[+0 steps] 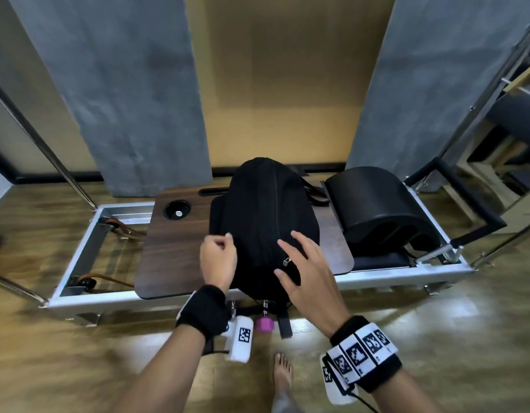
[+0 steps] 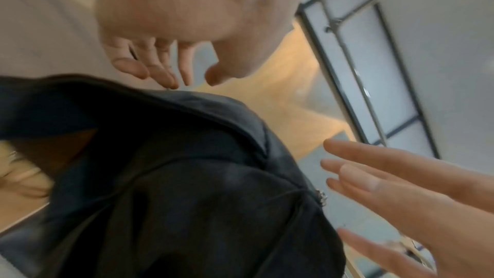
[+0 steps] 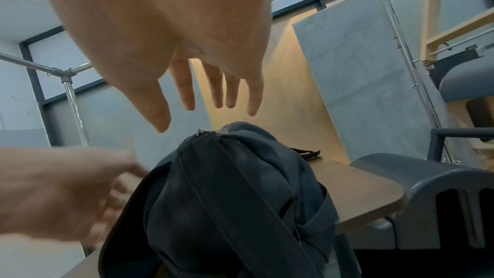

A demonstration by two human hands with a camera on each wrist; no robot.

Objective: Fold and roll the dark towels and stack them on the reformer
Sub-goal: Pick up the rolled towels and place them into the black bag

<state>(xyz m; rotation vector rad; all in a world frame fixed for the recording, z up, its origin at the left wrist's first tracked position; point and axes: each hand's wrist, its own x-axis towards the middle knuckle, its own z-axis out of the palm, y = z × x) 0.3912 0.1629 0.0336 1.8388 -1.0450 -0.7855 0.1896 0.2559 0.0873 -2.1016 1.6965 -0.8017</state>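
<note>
No towel is seen folded, rolled or stacked on the reformer (image 1: pixel 257 286); only a closed black backpack (image 1: pixel 265 216) lies on its wooden board (image 1: pixel 174 248); towels are perhaps inside; the right hand (image 1: pixel 306 274) hovers spread; the left hand (image 1: pixel 217 257), loosely curled, holds nothing.

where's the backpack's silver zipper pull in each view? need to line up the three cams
Head: zipper pull on the black backpack, centre of frame, just off the right hand.
Left wrist: lower right, at the bag's right edge beside the right hand's fingers.
Right wrist: upper middle, at the bag's peak below the thumb.
Shared landmark: the dark wooden board under the bag.
</note>
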